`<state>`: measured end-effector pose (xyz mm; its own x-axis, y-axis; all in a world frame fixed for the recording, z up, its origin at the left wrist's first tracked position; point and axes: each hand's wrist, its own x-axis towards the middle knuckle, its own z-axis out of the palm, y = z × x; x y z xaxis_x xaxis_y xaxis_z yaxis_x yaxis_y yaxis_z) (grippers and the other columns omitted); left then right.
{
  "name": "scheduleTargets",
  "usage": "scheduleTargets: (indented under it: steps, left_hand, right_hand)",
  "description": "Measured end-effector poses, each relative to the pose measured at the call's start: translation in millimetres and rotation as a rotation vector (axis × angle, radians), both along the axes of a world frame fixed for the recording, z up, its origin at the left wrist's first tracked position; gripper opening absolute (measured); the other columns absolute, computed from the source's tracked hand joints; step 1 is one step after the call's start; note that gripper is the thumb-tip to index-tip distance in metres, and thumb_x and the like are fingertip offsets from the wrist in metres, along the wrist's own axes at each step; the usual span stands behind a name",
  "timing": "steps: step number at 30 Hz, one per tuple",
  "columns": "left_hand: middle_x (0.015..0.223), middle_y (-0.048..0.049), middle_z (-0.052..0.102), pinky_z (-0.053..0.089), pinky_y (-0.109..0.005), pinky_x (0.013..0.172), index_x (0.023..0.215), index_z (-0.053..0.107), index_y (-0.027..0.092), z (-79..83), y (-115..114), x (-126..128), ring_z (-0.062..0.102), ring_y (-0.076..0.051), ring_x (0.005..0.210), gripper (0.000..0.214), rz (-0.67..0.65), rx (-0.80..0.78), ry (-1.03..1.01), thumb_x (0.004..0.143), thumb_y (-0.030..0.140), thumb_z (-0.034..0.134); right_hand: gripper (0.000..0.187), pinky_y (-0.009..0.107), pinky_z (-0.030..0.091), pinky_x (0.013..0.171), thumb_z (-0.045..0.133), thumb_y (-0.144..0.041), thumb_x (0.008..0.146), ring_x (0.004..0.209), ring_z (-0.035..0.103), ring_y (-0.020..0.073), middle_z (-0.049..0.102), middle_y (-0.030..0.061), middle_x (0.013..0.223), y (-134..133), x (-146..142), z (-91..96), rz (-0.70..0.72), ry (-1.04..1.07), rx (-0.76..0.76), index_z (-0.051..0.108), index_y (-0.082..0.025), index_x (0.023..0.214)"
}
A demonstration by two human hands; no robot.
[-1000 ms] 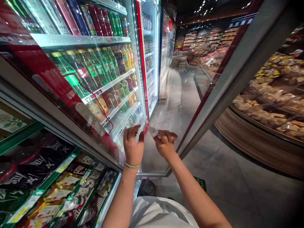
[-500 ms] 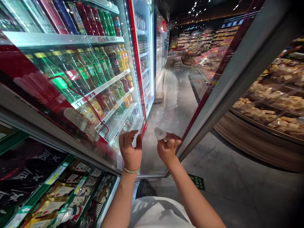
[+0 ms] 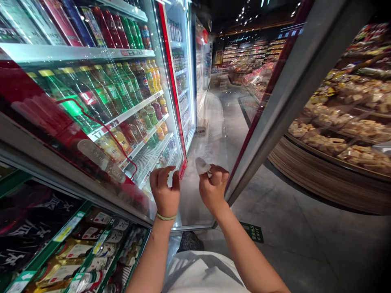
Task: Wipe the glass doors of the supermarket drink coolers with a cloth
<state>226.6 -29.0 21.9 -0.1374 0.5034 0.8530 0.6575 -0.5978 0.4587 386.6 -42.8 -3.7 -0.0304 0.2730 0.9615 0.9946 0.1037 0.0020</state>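
Observation:
In front of me stands a glass fridge door (image 3: 200, 207), swung out, with a grey metal frame. My right hand (image 3: 214, 185) is closed round a crumpled white tissue (image 3: 202, 166), whose end sticks out past the thumb, close to the glass. To its left my left hand (image 3: 165, 191) is raised near the pane with its fingers curved and apart, holding nothing. A thin band circles that wrist. Whether either hand touches the glass I cannot tell.
Behind the glass, a lit drinks fridge holds green bottles (image 3: 106, 87) and cans (image 3: 106, 26). Packaged goods (image 3: 71, 250) fill the shelves at lower left. A curved wooden display stand (image 3: 324, 183) is on the right. A green exit sign (image 3: 253, 232) lies on the floor.
The view has shifted slightly, and the door frame and display stand appear further left. Both hands keep nearly the same pose, and the tissue stays in my right hand.

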Motion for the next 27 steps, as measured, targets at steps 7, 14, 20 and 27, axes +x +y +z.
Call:
scheduleTargets:
  steps: [7,14,20,27]
  left_hand:
    - [0.096,-0.0044,0.057,0.053,-0.032,0.08,0.107,0.069,0.02,0.0,-2.9,-2.4,0.056,-0.016,0.083,0.013,-0.013,-0.032,0.003,0.095,0.017,0.067]
    - [0.098,-0.0053,0.053,0.052,-0.033,0.084,0.108,0.073,0.02,-1.5,-6.2,0.0,0.056,-0.018,0.091,0.016,-0.003,-0.038,0.028,0.094,0.017,0.067]
    - [0.101,-0.0063,0.051,0.05,-0.035,0.088,0.109,0.075,0.021,-1.9,-9.0,4.9,0.054,-0.02,0.096,0.018,0.029,-0.015,0.056,0.093,0.018,0.068]
    - [0.1,-0.0064,0.056,0.05,-0.032,0.084,0.115,0.074,0.021,2.3,-13.5,17.2,0.057,-0.019,0.094,0.022,-0.057,0.0,0.102,0.096,0.015,0.063]
  right_hand:
    - [0.042,0.034,0.046,0.075,0.055,-0.007,0.088,0.094,0.051,0.0241,0.056,0.0106,0.109,-20.0,-2.8,4.2,-0.036,0.11,-0.253,0.071,-0.028,0.121]
    - [0.028,0.031,0.041,0.065,0.054,-0.011,0.089,0.085,0.049,0.0233,0.056,0.012,0.106,-30.0,-1.6,7.2,-0.153,0.109,-0.292,0.07,-0.021,0.11]
    - [0.03,0.028,0.038,0.061,0.054,-0.011,0.089,0.091,0.05,0.0235,0.056,0.0102,0.107,-32.6,1.6,19.0,-0.12,0.052,-0.297,0.068,-0.024,0.113]
    - [0.037,0.026,0.038,0.055,0.053,-0.013,0.089,0.09,0.051,0.0226,0.055,0.0109,0.109,-42.0,3.7,17.1,-0.111,0.116,-0.381,0.065,-0.023,0.123]
